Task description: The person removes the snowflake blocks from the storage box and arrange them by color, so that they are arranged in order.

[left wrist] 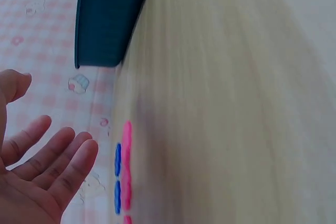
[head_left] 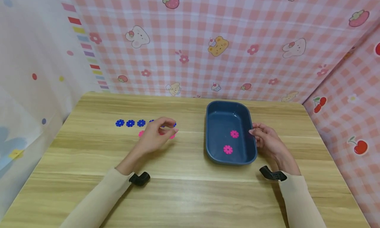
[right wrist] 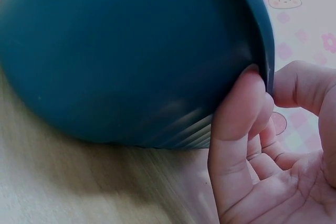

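Note:
My right hand (head_left: 270,140) grips the right rim of a dark blue rectangular plastic tub (head_left: 220,124), thumb over the edge and fingers against the outside wall, as the right wrist view also shows. Inside the tub lie two pink notched discs, one farther back (head_left: 234,134) and one nearer (head_left: 228,149). Over the left part of the table hovers my left hand (head_left: 154,135), fingers loosely bent and thumb apart, with nothing between them. It partly hides a row of blue notched discs (head_left: 130,123) and, nearer me, a row of pink notched discs (head_left: 141,134).
The wooden table (head_left: 190,201) meets a pink checked cloth (head_left: 196,73) at its back edge. Patterned cloth also hangs at both sides. A black wrist mount (head_left: 140,179) sits on the left sleeve, another (head_left: 272,174) on the right one.

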Demonstrator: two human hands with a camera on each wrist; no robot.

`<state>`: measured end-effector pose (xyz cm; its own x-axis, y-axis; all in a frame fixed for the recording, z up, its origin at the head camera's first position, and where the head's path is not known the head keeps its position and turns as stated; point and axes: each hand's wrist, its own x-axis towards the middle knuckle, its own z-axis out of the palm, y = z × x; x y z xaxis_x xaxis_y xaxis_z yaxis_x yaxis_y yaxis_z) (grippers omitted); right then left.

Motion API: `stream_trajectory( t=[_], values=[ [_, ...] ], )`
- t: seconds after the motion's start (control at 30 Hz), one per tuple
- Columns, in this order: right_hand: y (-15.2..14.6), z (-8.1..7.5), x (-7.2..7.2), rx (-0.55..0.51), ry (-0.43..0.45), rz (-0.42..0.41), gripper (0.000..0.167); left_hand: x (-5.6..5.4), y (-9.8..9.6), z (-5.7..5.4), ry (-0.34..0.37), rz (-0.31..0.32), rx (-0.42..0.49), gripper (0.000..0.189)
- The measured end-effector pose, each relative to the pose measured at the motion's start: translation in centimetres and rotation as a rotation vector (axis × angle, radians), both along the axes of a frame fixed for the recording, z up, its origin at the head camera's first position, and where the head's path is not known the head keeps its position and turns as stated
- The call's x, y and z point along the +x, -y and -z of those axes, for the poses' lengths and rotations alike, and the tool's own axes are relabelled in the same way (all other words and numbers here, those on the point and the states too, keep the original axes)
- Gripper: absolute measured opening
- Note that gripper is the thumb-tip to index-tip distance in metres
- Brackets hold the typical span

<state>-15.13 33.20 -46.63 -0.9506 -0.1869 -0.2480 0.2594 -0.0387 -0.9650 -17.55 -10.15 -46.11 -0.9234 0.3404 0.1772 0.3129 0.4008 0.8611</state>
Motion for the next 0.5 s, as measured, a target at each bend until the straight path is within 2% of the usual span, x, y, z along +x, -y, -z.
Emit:
stream_trajectory(
  t=[0.3,0.5],
  values=[
    [0.2,0.0,-0.1,-0.031,-0.010,-0.011,0.017,-0.4,-1.9,-1.0,-0.008,0.053,0.031,0.038],
    [0.1,0.0,0.0,-0.041,-0.016,-0.016,0.018,-0.7,-3.5,-1.6,-0.046,0.129,0.060,0.047]
  ],
)
